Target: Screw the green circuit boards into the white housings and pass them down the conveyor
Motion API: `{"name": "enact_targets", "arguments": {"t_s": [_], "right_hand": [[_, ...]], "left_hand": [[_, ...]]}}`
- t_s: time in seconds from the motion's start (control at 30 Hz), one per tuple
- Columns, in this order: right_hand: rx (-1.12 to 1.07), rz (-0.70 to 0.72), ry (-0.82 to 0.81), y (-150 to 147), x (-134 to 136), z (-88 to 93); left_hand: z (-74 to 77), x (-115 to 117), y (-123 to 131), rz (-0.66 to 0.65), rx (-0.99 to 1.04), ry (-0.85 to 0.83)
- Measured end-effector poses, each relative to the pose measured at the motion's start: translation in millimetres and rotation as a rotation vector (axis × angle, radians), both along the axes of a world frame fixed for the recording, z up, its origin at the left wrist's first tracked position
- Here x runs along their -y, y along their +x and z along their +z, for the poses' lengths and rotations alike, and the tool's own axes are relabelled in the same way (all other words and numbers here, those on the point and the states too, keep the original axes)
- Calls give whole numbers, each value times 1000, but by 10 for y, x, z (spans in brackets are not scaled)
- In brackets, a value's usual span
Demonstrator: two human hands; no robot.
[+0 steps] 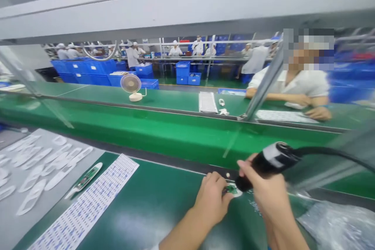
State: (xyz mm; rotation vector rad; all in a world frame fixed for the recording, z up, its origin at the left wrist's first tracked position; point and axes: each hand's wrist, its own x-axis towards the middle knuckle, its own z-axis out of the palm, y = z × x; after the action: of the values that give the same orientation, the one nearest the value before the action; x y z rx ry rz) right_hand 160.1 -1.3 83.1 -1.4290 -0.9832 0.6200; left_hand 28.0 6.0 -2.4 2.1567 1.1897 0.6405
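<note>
My left hand [213,199] has its fingers around a white housing with a green circuit board [233,190] inside, low on the green table. In my right hand [265,187] is a black, corded power screwdriver [268,161], tilted, its lower end at the board. The tip itself is hidden. Small screws [255,205] lie beside the housing, near my right wrist. Another white housing with a board [86,178] rests further left, alongside a printed label sheet [88,203].
Many white shells [33,197] lie on a grey mat at the left. A clear plastic bag [340,222] sits at the lower right. Across the green divider [164,133], a person in white [304,86] sits at another table with a small fan [131,84]. A slanted metal post [265,80] stands at the right.
</note>
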Motion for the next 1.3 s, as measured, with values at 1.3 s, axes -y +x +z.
{"name": "enact_targets", "arguments": {"t_s": [1.3], "right_hand": [[-711, -865, 488, 456, 20, -204]], "left_hand": [[407, -2469, 599, 591, 425, -406]]}}
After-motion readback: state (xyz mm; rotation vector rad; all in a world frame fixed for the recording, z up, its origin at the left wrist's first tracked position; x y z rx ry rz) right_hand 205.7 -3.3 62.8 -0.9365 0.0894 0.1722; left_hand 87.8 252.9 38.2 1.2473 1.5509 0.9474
